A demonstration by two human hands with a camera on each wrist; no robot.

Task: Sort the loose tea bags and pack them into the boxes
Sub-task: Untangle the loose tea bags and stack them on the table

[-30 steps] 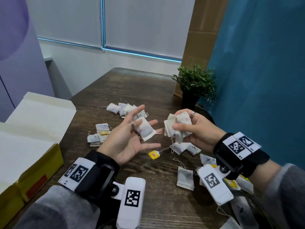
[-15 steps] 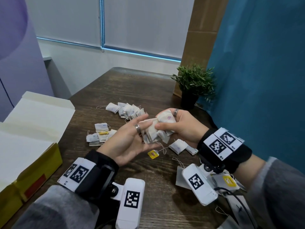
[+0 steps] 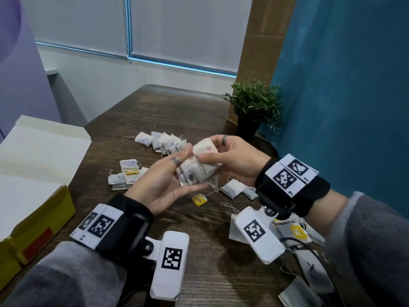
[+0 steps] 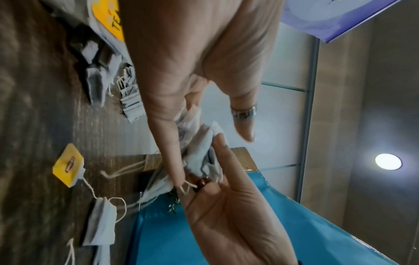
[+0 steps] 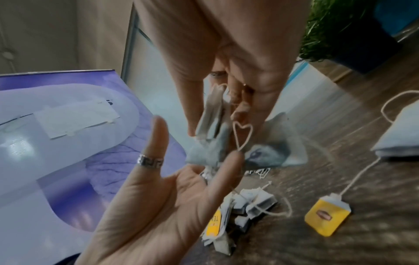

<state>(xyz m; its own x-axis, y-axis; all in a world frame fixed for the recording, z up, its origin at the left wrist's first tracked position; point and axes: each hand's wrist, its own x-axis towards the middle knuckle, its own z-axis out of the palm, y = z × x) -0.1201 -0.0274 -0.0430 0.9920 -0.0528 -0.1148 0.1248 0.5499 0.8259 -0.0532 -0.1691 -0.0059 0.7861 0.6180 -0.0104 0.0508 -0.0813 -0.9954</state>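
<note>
Dark wood table [image 3: 137,111], yellow box [image 3: 42,218] at its left edge; both hands together over the middle, right hand [image 3: 236,160] pinching a wad of tea bags [image 3: 199,169] against the cupped left hand [image 3: 161,185]. Square the stack before releasing; watch the dangling yellow tag [image 3: 199,199] for snags.

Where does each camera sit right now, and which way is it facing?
Head: above, facing forward-down at the table; shows both forearms, left hand, right hand gripping the tea bag bundle.
Left wrist: along the left palm toward the bundle; right hand opposite.
Right wrist: along the right palm toward the bundle; left hand opposite.
Shared: both wrist views show the yellow tag lying on the table.
</note>
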